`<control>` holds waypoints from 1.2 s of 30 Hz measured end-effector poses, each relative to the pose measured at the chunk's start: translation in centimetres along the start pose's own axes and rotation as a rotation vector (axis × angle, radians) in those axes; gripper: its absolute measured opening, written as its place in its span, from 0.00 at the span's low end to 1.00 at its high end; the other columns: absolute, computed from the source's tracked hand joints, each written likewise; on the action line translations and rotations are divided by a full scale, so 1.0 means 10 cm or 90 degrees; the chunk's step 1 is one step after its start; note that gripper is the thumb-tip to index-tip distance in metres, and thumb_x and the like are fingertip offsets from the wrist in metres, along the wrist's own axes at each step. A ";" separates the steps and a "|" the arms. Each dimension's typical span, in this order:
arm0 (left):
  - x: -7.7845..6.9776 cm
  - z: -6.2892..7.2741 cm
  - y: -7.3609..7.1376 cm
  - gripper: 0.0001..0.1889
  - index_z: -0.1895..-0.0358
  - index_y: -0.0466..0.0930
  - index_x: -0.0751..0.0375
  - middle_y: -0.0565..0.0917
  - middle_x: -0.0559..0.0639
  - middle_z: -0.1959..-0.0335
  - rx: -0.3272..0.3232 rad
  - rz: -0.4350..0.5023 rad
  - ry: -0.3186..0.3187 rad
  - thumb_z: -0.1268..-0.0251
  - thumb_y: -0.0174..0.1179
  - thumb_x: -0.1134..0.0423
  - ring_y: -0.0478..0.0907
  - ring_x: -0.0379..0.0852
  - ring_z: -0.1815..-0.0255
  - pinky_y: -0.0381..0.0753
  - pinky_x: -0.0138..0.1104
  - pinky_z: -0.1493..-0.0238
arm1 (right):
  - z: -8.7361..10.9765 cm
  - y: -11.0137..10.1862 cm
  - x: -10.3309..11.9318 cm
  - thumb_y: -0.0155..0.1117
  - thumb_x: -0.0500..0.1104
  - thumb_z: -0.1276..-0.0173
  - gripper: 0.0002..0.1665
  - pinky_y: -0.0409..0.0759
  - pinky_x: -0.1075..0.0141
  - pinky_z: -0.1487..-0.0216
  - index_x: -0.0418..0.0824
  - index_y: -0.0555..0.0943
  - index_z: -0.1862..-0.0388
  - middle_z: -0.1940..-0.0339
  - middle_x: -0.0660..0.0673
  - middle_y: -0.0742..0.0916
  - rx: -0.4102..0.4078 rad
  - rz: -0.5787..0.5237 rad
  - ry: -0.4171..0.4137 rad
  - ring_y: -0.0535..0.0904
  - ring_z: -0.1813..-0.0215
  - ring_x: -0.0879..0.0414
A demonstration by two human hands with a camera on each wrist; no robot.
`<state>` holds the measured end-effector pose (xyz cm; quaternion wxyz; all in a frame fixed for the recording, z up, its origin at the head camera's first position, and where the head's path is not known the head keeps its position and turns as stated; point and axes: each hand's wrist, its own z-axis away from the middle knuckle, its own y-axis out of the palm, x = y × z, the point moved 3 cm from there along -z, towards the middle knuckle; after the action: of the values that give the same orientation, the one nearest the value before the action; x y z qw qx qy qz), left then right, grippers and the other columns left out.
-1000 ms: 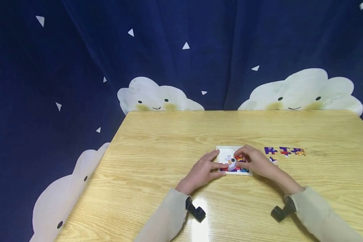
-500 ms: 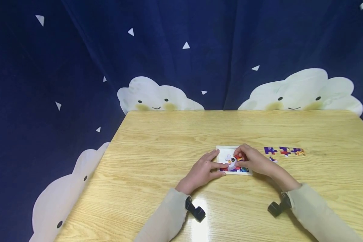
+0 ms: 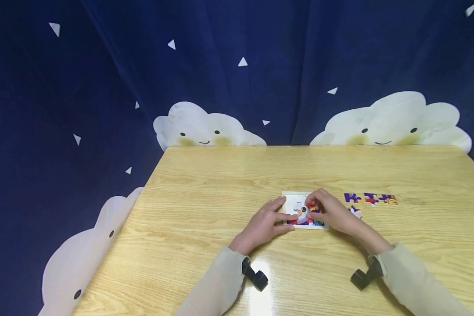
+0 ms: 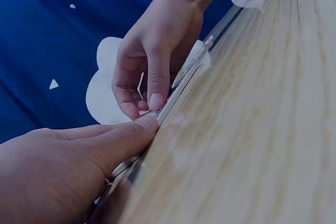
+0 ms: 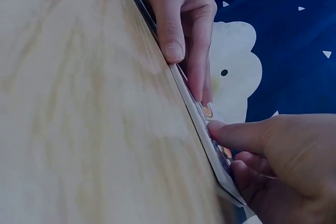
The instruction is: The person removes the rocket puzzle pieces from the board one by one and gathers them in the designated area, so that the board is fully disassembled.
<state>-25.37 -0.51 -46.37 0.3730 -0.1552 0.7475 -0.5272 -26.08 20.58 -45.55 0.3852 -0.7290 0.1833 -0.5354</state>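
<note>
A puzzle tray [image 3: 291, 198] with a pale rim lies flat on the table, partly filled with colourful pieces. They show a white round-faced figure with a dark eye. My left hand [image 3: 265, 220] rests on the tray's left side, fingers spread and mostly straight, with a fingertip on the pieces and the thumb at the near rim [image 5: 181, 85]. Over the tray's right part, my right hand [image 3: 333, 213] pinches a puzzle piece [image 3: 304, 210] between thumb and curled fingers, low against the picture. The right fingers hide part of that piece. In the left wrist view the right thumb [image 4: 157, 85] points down at the tray.
Several loose puzzle pieces [image 3: 370, 198] lie on the wooden table [image 3: 205, 188] right of the tray, one [image 3: 354, 211] closer to the right hand. A dark blue curtain [image 3: 221, 52] with clouds hangs behind the table's far edge.
The right hand and wrist have shifted slightly left and stay over the same part of the tray. The left hand keeps its place. The loose pieces have not moved.
</note>
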 end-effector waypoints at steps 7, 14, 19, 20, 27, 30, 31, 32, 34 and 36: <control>-0.01 0.00 0.01 0.19 0.41 0.80 0.36 0.63 0.57 0.24 -0.002 -0.004 0.005 0.35 0.61 0.44 0.58 0.51 0.21 0.63 0.46 0.23 | 0.07 0.03 0.03 0.72 0.34 0.41 0.16 0.74 0.74 0.66 0.40 0.76 0.56 0.62 0.45 0.78 -0.055 0.003 -0.045 0.73 0.62 0.60; 0.00 -0.01 0.02 0.19 0.42 0.81 0.36 0.63 0.57 0.24 -0.007 -0.007 0.008 0.35 0.61 0.44 0.58 0.51 0.21 0.63 0.45 0.23 | 0.10 0.06 0.03 0.69 0.28 0.41 0.17 0.75 0.74 0.71 0.42 0.75 0.58 0.65 0.49 0.79 -0.107 -0.013 -0.115 0.73 0.67 0.67; 0.01 0.00 0.02 0.19 0.42 0.81 0.36 0.63 0.56 0.24 -0.006 -0.004 0.006 0.35 0.61 0.44 0.58 0.50 0.21 0.64 0.45 0.23 | 0.10 0.07 0.02 0.65 0.26 0.38 0.15 0.76 0.75 0.68 0.43 0.76 0.60 0.66 0.50 0.80 -0.125 -0.025 -0.116 0.73 0.66 0.70; 0.01 0.00 0.03 0.19 0.42 0.81 0.36 0.63 0.56 0.24 -0.006 -0.005 0.006 0.35 0.61 0.44 0.58 0.50 0.21 0.64 0.45 0.23 | 0.10 0.07 0.01 0.64 0.26 0.37 0.15 0.76 0.76 0.67 0.43 0.76 0.60 0.66 0.49 0.81 -0.127 -0.030 -0.109 0.73 0.65 0.70; 0.02 0.00 0.02 0.19 0.42 0.81 0.36 0.63 0.56 0.24 -0.008 0.000 0.004 0.35 0.61 0.44 0.58 0.50 0.21 0.63 0.45 0.22 | 0.08 0.06 -0.02 0.60 0.29 0.32 0.10 0.77 0.77 0.63 0.42 0.79 0.59 0.64 0.46 0.85 -0.130 -0.068 -0.026 0.75 0.64 0.69; 0.02 0.00 0.02 0.19 0.42 0.81 0.36 0.64 0.57 0.24 -0.010 -0.002 0.006 0.35 0.61 0.44 0.58 0.51 0.21 0.63 0.45 0.22 | 0.07 0.04 -0.04 0.61 0.31 0.31 0.08 0.77 0.76 0.64 0.42 0.79 0.58 0.64 0.46 0.86 -0.125 -0.080 0.003 0.76 0.65 0.69; 0.02 -0.01 0.02 0.19 0.42 0.81 0.36 0.64 0.57 0.24 -0.010 -0.004 0.007 0.35 0.61 0.44 0.59 0.51 0.21 0.62 0.44 0.22 | 0.07 0.04 -0.05 0.61 0.31 0.31 0.08 0.77 0.76 0.64 0.42 0.80 0.58 0.64 0.46 0.86 -0.125 -0.082 0.011 0.76 0.66 0.69; 0.02 -0.01 0.03 0.19 0.42 0.81 0.36 0.64 0.57 0.24 -0.011 -0.004 0.009 0.35 0.61 0.44 0.59 0.51 0.21 0.62 0.44 0.22 | 0.07 0.03 -0.06 0.61 0.32 0.31 0.07 0.77 0.76 0.64 0.42 0.80 0.58 0.64 0.46 0.86 -0.124 -0.087 0.017 0.76 0.65 0.69; 0.02 -0.01 0.03 0.19 0.42 0.81 0.36 0.64 0.58 0.25 -0.011 -0.007 0.011 0.35 0.61 0.44 0.59 0.51 0.21 0.62 0.44 0.22 | 0.07 0.02 -0.07 0.61 0.33 0.31 0.07 0.78 0.76 0.63 0.41 0.80 0.57 0.63 0.45 0.87 -0.122 -0.102 0.026 0.77 0.65 0.69; 0.03 -0.01 0.03 0.19 0.41 0.81 0.36 0.65 0.58 0.25 -0.012 -0.008 0.014 0.35 0.61 0.44 0.59 0.51 0.21 0.62 0.44 0.22 | 0.07 0.01 -0.08 0.61 0.33 0.31 0.07 0.78 0.77 0.63 0.41 0.80 0.56 0.63 0.44 0.87 -0.120 -0.114 0.030 0.77 0.64 0.70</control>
<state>-25.56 -0.49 -46.72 0.3596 -0.1578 0.7555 -0.5244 -25.68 21.32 -46.23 0.2615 -0.7625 0.1758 -0.5651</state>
